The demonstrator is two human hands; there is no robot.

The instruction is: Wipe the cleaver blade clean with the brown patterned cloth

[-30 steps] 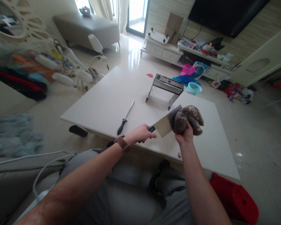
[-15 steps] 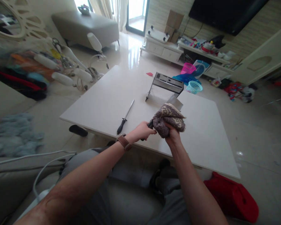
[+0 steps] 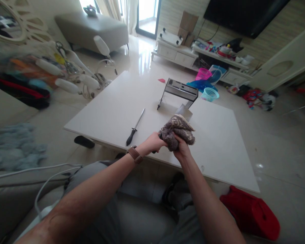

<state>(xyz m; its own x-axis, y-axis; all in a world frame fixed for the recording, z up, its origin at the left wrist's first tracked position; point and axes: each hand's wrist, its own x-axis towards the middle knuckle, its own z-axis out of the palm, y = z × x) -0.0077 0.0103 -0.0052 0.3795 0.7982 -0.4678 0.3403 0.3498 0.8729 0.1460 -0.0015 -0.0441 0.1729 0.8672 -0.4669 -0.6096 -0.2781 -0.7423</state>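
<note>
My left hand (image 3: 154, 142), with a brown watch strap at the wrist, is closed round the black handle of a broad-bladed kitchen knife (image 3: 185, 112). Only the far end of its grey blade shows beyond a brown patterned towel (image 3: 179, 130). My right hand (image 3: 182, 149) grips this towel, which is folded over the blade; the fingers are partly hidden in the cloth. Left of my hands a honing steel (image 3: 135, 128) with a black handle lies on the white table (image 3: 104, 115). Past the knife stands a grey and black slotted knife rack (image 3: 181, 89).
A small red piece (image 3: 162, 80) lies at the table's far side. Beyond are a light blue basket (image 3: 210, 94), a pink basket (image 3: 203, 74) and a low TV cabinet (image 3: 175, 56). A lamp with white shades (image 3: 67, 85) is at the left, a red object (image 3: 251, 211) at the lower right.
My right hand and the towel have moved left along the blade, toward the handle and my left hand. The left hand keeps its grip, shifted very slightly.
</note>
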